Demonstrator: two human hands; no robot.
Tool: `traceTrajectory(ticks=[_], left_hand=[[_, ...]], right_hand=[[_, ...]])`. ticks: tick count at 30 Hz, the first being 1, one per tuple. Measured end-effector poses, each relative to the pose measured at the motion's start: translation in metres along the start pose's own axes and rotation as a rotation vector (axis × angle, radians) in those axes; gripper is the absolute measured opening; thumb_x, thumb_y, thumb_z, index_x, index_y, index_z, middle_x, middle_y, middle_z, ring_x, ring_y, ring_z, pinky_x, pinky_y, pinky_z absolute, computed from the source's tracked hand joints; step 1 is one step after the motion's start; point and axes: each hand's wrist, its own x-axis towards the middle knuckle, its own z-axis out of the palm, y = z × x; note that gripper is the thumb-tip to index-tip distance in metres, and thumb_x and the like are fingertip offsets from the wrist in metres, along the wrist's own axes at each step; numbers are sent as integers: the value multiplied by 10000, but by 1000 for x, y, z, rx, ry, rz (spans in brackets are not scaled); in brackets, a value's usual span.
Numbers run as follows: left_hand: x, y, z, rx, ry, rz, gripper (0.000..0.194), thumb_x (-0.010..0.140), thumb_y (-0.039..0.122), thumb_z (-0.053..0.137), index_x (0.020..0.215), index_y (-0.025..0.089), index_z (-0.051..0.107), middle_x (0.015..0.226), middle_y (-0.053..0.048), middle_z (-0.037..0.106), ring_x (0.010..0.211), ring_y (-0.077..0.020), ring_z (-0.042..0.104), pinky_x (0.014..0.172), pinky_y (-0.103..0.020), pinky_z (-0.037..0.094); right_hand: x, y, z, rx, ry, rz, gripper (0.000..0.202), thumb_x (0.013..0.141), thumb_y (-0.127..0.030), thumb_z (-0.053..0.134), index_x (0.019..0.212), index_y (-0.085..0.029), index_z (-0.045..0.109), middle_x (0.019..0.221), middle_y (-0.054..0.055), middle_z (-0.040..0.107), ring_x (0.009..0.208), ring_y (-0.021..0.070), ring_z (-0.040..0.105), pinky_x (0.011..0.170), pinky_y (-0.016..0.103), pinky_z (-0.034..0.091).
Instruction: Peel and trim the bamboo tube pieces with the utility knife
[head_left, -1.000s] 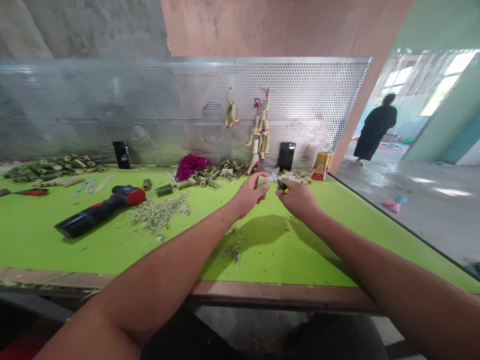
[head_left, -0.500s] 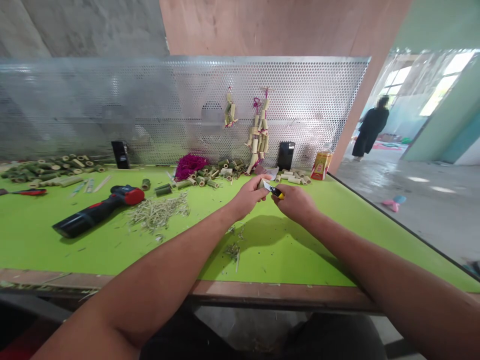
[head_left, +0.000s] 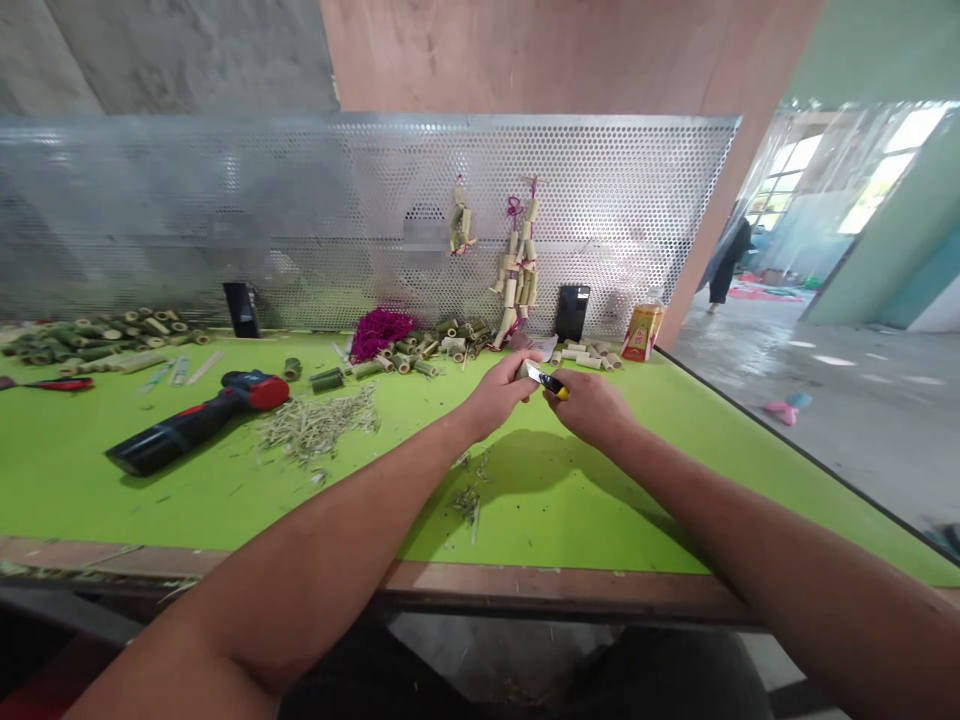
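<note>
Over the green tabletop, my left hand is closed around a short bamboo piece, most of it hidden by the fingers. My right hand grips a utility knife with a black and yellow handle. Its blade points left and lies against or very close to the bamboo. Small shavings lie on the table below my hands. Pale peeled bamboo pieces rest just beyond my right hand.
A cordless power tool lies left, near a heap of shavings. Green bamboo pieces, purple string, two phones and a bottle line the back. Bamboo figures hang on the perforated metal panel.
The knife blade has shifted slightly at the bamboo, while both hands stay in nearly the same place. The person in the background has moved left, partly behind the wall edge.
</note>
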Motion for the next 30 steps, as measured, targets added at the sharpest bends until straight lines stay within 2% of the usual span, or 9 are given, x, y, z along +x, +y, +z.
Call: traceTrajectory(ticks=[7, 10, 13, 16, 20, 22, 30], left_hand=[[-5, 5, -2, -1, -38, 14, 412, 785, 254, 521, 1191, 187, 524, 823, -9, 498, 720, -113, 455, 655, -236, 389], [-7, 7, -3, 15, -85, 54, 454, 797, 327, 556, 1223, 177, 509, 887, -23, 515, 745, -116, 453, 664, -233, 386], [-7, 7, -2, 49, -62, 75, 513, 767, 388, 636, 1215, 170, 516, 909, -27, 522, 736, -108, 445, 645, -222, 376], [-5, 5, -2, -127, -45, 33, 460, 784, 394, 634, 1175, 181, 517, 874, -21, 526, 695, -95, 457, 621, -218, 386], [-4, 7, -6, -541, -138, -61, 323, 875, 429, 494, 1088, 186, 502, 785, -17, 533, 590, -90, 488, 569, -229, 401], [-4, 7, -8, -656, -172, -71, 302, 892, 430, 459, 1054, 179, 506, 774, -19, 533, 580, -93, 507, 570, -234, 414], [-5, 9, -8, -728, -183, -98, 300, 910, 423, 427, 1035, 167, 523, 740, -15, 539, 565, -94, 518, 585, -242, 438]], right_hand=[[1, 2, 3, 39, 29, -19, 167, 815, -308, 481, 833, -215, 619, 686, 40, 620, 554, 147, 472, 477, 254, 241], [3, 4, 3, 89, 31, -8, 154, 798, -304, 498, 833, -216, 619, 689, 37, 620, 567, 151, 485, 484, 253, 254], [4, 6, 3, 110, 45, 19, 151, 785, -303, 506, 819, -212, 621, 676, 37, 610, 561, 153, 476, 483, 256, 255], [4, 6, 2, 159, 69, 41, 166, 791, -309, 495, 823, -210, 625, 667, 36, 604, 552, 151, 466, 487, 256, 267], [6, 9, 3, 275, 148, 56, 198, 790, -325, 512, 887, -206, 638, 721, 37, 629, 613, 157, 504, 539, 252, 327], [8, 12, 4, 305, 186, 69, 209, 780, -331, 530, 899, -200, 641, 736, 38, 633, 639, 161, 514, 562, 256, 345], [10, 16, 8, 352, 208, 92, 205, 760, -340, 548, 853, -185, 645, 715, 29, 619, 645, 154, 504, 585, 263, 361]])
